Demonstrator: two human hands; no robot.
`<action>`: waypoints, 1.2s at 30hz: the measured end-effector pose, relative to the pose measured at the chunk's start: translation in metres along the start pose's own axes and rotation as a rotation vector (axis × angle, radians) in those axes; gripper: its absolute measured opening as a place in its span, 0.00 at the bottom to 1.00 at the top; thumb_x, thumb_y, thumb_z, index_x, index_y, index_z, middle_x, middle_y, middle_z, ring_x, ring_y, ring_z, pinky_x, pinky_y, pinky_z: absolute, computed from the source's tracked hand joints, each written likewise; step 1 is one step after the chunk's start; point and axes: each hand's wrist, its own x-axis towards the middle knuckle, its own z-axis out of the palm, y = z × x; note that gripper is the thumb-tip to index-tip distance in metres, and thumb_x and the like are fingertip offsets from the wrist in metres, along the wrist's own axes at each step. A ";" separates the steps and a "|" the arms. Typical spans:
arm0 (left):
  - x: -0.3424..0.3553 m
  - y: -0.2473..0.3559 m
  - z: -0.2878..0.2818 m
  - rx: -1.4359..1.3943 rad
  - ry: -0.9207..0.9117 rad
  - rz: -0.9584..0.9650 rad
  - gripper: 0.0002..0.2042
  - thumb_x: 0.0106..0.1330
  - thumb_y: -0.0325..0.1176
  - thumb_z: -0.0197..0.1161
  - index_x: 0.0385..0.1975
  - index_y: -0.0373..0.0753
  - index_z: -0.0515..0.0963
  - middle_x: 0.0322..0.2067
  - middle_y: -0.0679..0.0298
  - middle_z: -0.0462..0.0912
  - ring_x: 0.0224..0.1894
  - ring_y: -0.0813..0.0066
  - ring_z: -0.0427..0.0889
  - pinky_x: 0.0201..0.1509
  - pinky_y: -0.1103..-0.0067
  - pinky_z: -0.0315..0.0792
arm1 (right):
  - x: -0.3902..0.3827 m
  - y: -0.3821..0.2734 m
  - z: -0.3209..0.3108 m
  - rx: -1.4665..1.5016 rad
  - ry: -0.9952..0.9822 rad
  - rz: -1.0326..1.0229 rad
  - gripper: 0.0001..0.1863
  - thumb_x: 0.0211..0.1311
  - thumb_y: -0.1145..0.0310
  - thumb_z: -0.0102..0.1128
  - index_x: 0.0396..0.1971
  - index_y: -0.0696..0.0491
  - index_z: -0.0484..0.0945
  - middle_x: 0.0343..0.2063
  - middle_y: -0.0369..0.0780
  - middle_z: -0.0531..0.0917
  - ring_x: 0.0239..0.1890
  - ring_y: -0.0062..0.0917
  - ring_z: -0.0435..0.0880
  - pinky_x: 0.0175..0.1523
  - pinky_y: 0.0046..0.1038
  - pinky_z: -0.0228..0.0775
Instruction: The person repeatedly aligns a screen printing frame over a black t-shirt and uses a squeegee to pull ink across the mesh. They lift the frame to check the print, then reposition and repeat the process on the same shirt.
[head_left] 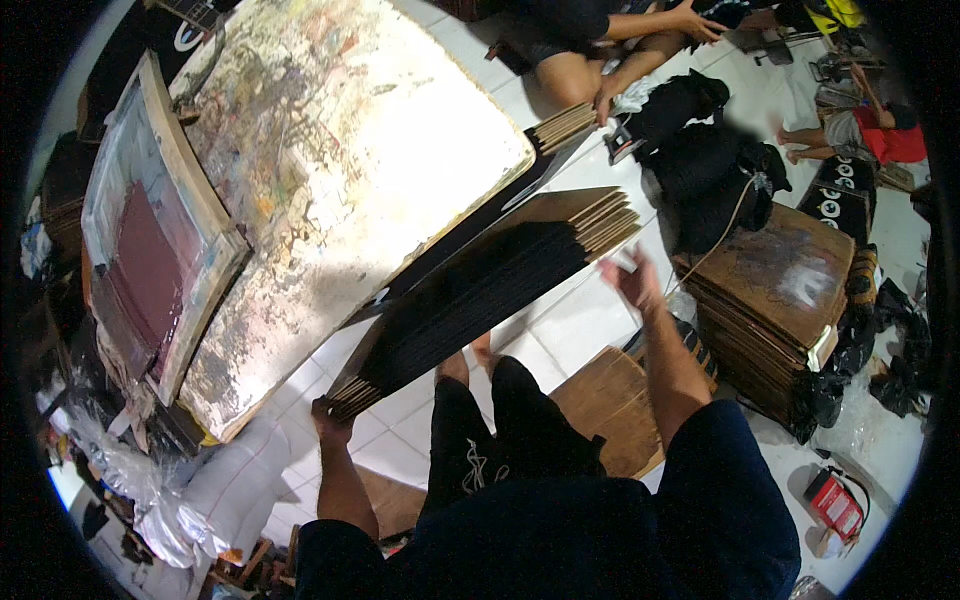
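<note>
A person, seen from above, stands at a paint-crusted print table [340, 150] and holds a thick stack of thin boards [500, 290], brown on top with dark edges. The stack tilts out from the table's lower edge, over white floor tiles [570, 320].

The left hand [330, 415] is clamped on the stack's near corner, fingers curled underneath, below the table. The right hand [630, 278] is blurred just beside the stack's far corner; whether it grips the stack, or is spread, cannot be told.

A wooden screen-printing frame [150, 250] with a dark red panel lies on the table's left side. A second pile of brown boards [780, 300] sits on the floor to the stack's right, with black garments [710, 160] beyond it. Another person's hand [605, 100] rests near boards at the table's far corner.

Handling advice, as a judgement: support both ends of the stack evenly and keep it level so the boards do not fan apart.
</note>
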 end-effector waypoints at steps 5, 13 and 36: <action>0.007 0.022 0.023 -0.141 0.077 -0.066 0.23 0.63 0.58 0.59 0.49 0.48 0.76 0.46 0.53 0.84 0.46 0.52 0.85 0.50 0.57 0.83 | -0.044 0.058 0.042 -0.075 -0.227 0.067 0.50 0.68 0.26 0.46 0.80 0.41 0.48 0.72 0.50 0.66 0.63 0.44 0.79 0.61 0.47 0.76; 0.010 0.035 0.032 -0.061 0.250 0.046 0.43 0.62 0.78 0.47 0.71 0.54 0.66 0.73 0.47 0.60 0.70 0.44 0.67 0.66 0.43 0.67 | -0.049 0.047 0.073 -0.493 -0.245 0.030 0.43 0.76 0.35 0.41 0.81 0.44 0.46 0.75 0.48 0.62 0.70 0.42 0.72 0.70 0.48 0.64; -0.199 0.096 0.497 0.859 -0.142 0.992 0.11 0.64 0.33 0.61 0.36 0.33 0.87 0.34 0.53 0.88 0.38 0.57 0.87 0.48 0.70 0.81 | 0.034 -0.150 -0.039 -0.970 -0.283 -0.154 0.19 0.69 0.60 0.67 0.54 0.54 0.84 0.35 0.39 0.88 0.35 0.24 0.85 0.37 0.28 0.79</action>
